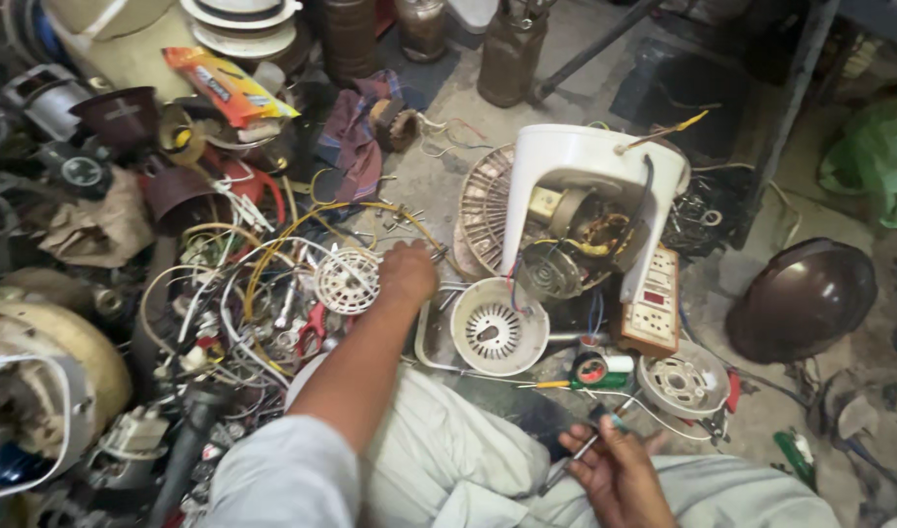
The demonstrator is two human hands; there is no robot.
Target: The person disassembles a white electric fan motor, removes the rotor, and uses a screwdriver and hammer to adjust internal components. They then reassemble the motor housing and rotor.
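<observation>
Right hand (620, 474) sits closest to the lens at about 5 o'clock, fingers curled round a slim screwdriver (569, 462). Its long axis runs from roughly 1 o'clock at the handle down to 7 o'clock at the tip, so the shaft points back toward the lap rather than at the work.

Biggest item ahead is the white fan motor housing (590, 196) at 1 o'clock, opened up, with copper windings and yellow wires showing. Beside it to the right stands a cream switch panel (652, 303), and well apart at 3 o'clock lies a dark brown dome cover (803, 298). Left half of the floor is a heap of motors, caps and looped wires (243, 284).

Smaller parts next: a white slotted round cover (495, 328) lies in a shallow metal tray (430, 342) at centre, and a small white grille disc (347, 281) lies just to its left. A green and red tape roll (591, 370) sits at 4 o'clock of the tray.

Left hand (407, 274) reaches out at 12 o'clock, knuckles up, resting between the grille disc and the tray rim. Fingers are folded under; I cannot tell whether they pinch anything. Left hand is the nearer one to the disc and the tray, while the screwdriver lies well apart at 5 o'clock from them.
</observation>
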